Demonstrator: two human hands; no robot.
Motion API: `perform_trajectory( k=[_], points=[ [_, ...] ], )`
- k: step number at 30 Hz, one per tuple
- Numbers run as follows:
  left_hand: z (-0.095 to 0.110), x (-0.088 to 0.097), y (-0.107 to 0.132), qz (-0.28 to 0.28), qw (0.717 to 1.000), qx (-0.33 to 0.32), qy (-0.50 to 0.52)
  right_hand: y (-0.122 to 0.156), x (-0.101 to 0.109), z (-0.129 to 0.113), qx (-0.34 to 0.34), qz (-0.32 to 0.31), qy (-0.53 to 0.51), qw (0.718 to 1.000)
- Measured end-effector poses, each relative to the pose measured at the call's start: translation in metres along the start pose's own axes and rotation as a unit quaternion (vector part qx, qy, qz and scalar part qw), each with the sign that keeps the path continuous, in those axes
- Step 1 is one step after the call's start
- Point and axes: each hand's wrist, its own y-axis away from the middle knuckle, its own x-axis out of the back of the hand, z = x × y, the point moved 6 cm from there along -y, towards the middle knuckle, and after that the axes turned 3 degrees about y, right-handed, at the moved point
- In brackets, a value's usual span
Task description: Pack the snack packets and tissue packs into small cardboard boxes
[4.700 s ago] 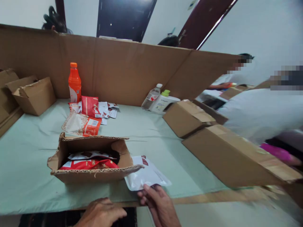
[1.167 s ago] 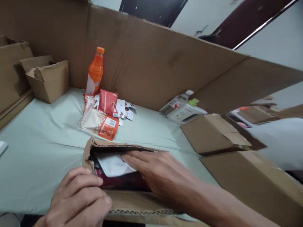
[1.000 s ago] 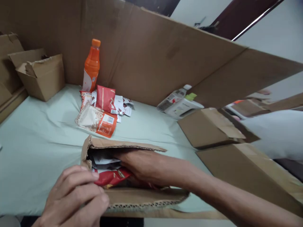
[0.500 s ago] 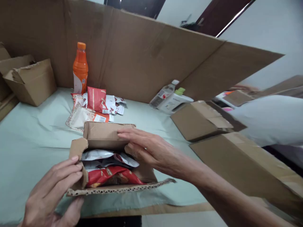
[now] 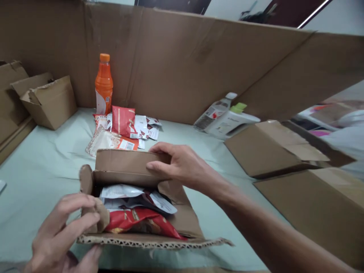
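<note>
In front of me sits a small open cardboard box (image 5: 122, 162) with silver-white packets (image 5: 136, 195) and a red snack bag (image 5: 145, 222) inside. My right hand (image 5: 183, 165) pinches the far flap, with its thumb on the near face and the fingers curled over the top edge. At the near left corner, my left hand (image 5: 61, 231) has its fingers pressed on a rounded, torn side flap (image 5: 101, 216). Its thumb is low, outside the front wall. The bottom of the box is hidden under the packets.
Behind the box lie a red packet (image 5: 123, 120), a white-and-orange bag (image 5: 106, 142) and an orange bottle (image 5: 104, 85). A clear bottle (image 5: 214, 113) and a white bottle (image 5: 231, 122) lean at the back. Cartons (image 5: 274, 148) stand right, another box (image 5: 52, 104) left.
My right hand has gone from lying flat over the far flap to gripping it. My left fingers have bent the side flap inward. The view has shifted somewhat to the right.
</note>
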Motion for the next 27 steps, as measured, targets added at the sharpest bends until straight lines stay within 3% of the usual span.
perform_trajectory(
  k=[3, 5, 10, 13, 15, 18, 21, 25, 27],
  points=[
    [-0.005, 0.000, 0.011, 0.051, 0.997, 0.049, -0.015, -0.007, -0.005, 0.009, -0.045, -0.054, -0.061, 0.996],
    [-0.008, -0.004, 0.015, 0.051, 0.996, 0.073, 0.003, -0.010, -0.011, 0.015, -0.046, -0.075, -0.097, 0.991],
    [-0.009, -0.018, 0.015, -0.054, 0.997, 0.017, 0.059, -0.017, -0.028, 0.026, -0.065, -0.138, -0.182, 0.971],
    [-0.016, -0.018, 0.014, -0.030, 0.996, 0.037, 0.074, -0.009, -0.010, 0.018, -0.039, -0.051, -0.142, 0.988],
    [-0.017, -0.018, 0.014, 0.005, 0.995, 0.059, 0.084, 0.007, 0.008, 0.003, 0.017, 0.018, -0.098, 0.995],
    [-0.014, -0.022, 0.012, 0.024, 0.996, 0.067, 0.048, 0.042, 0.020, -0.020, 0.112, 0.000, -0.067, 0.991],
    [-0.013, -0.024, 0.008, 0.018, 0.997, 0.078, -0.006, 0.071, 0.020, -0.029, 0.158, -0.020, -0.014, 0.987],
    [-0.013, -0.031, 0.004, -0.053, 0.998, 0.029, -0.006, 0.092, 0.004, -0.028, 0.198, -0.013, 0.034, 0.980],
    [-0.016, -0.031, 0.004, -0.064, 0.998, 0.019, -0.005, 0.097, -0.007, -0.023, 0.204, -0.006, 0.061, 0.977]
  ],
)
